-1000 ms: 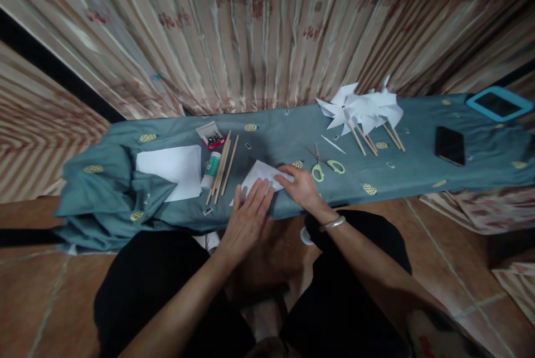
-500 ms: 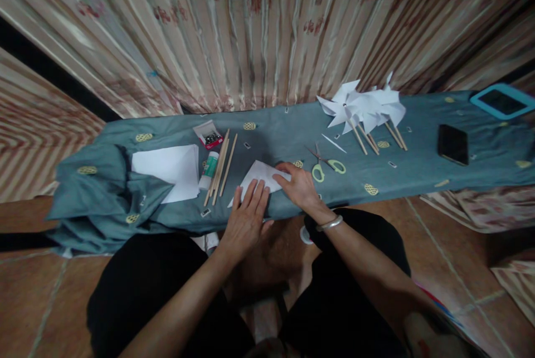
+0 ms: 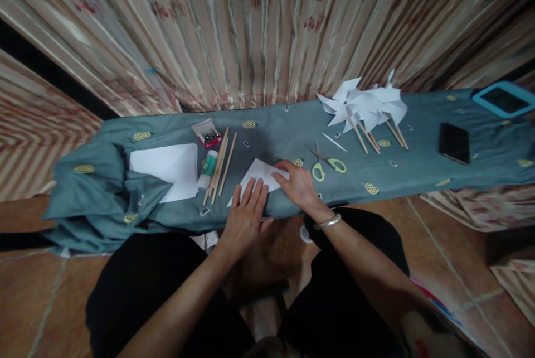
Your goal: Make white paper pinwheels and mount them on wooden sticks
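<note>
Lying at the near edge of a cloth-covered table (image 3: 276,124), a folded white paper (image 3: 258,169) sits under both hands. The left hand (image 3: 243,216) rests flat on it, grasping nothing; the right hand (image 3: 300,185) bends over its right corner, whether pinching I cannot tell. Creasing seems the step in hand; the next move likely calls for firm, even pressure. Scissors (image 3: 324,159) lie right, wooden sticks (image 3: 220,163) left.

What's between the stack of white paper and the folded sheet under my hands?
The head view shows a tube and wooden sticks, with an open box farther back.
</note>
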### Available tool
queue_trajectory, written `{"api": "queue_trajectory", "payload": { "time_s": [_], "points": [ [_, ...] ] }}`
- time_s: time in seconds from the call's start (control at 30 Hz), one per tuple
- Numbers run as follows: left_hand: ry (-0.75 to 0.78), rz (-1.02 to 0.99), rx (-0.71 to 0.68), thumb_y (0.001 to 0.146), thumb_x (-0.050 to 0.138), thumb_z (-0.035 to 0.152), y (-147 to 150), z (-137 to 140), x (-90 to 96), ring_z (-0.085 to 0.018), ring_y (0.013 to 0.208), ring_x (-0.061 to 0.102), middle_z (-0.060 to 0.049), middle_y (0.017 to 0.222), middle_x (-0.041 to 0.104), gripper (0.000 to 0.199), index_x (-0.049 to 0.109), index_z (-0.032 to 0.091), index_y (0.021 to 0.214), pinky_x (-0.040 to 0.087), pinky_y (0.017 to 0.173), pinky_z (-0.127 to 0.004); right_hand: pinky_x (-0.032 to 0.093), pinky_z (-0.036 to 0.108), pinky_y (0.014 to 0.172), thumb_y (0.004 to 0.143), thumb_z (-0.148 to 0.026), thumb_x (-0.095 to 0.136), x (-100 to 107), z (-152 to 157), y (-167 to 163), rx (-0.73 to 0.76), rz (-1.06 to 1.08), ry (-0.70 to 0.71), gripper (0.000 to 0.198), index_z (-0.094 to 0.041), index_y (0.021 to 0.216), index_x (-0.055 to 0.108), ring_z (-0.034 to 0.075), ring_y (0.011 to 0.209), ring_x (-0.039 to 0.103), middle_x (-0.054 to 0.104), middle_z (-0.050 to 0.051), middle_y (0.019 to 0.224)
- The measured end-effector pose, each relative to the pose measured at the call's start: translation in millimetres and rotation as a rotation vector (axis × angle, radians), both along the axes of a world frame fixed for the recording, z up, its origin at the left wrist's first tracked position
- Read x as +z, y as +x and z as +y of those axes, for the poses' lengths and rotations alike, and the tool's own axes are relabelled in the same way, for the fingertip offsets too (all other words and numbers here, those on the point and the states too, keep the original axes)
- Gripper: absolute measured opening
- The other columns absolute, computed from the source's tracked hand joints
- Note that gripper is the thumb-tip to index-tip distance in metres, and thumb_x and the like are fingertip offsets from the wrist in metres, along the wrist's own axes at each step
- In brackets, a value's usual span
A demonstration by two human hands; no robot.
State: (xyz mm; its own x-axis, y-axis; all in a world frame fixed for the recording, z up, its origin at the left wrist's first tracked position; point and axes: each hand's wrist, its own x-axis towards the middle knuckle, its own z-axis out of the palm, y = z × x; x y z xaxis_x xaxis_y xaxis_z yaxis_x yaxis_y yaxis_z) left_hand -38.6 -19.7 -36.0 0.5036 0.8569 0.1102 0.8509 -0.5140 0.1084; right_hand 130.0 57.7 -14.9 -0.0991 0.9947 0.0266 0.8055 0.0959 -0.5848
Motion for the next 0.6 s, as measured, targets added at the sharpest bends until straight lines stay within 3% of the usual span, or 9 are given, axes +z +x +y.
{"api": "queue_trajectory", "payload": {
  "time_s": [0.2, 0.6],
  "points": [
    [0.006, -0.009, -0.003, 0.091, 0.047, 0.039, -0.7, 1.0, -2.6, -0.034, 0.145, 0.023, -0.02, 0.154, 0.031, 0.068, 0.029, 0.004, 0.146, 0.022, 0.115, -0.056, 0.049, 0.034, 0.087, 0.089, -0.026, 0.056, -0.8, -0.5, -1.7, 0.028, -0.049, 0.026, 0.025, -0.017, 0.11, 0.066, 0.025, 0.098, 0.068, 0.073, 0.009, 0.107],
    [0.052, 0.005, 0.006, 0.088, 0.051, 0.033, 0.6, 3.4, -4.9, -0.035, 0.143, 0.029, -0.021, 0.151, 0.037, 0.063, 0.039, 0.003, 0.142, 0.025, 0.115, -0.055, 0.042, 0.041, 0.098, 0.096, -0.027, 0.045, -10.3, -10.9, -7.2, 0.181, -0.253, 0.244, 0.039, -0.008, 0.129, 0.054, 0.028, 0.111, 0.056, 0.064, 0.017, 0.122]
  ]
}}
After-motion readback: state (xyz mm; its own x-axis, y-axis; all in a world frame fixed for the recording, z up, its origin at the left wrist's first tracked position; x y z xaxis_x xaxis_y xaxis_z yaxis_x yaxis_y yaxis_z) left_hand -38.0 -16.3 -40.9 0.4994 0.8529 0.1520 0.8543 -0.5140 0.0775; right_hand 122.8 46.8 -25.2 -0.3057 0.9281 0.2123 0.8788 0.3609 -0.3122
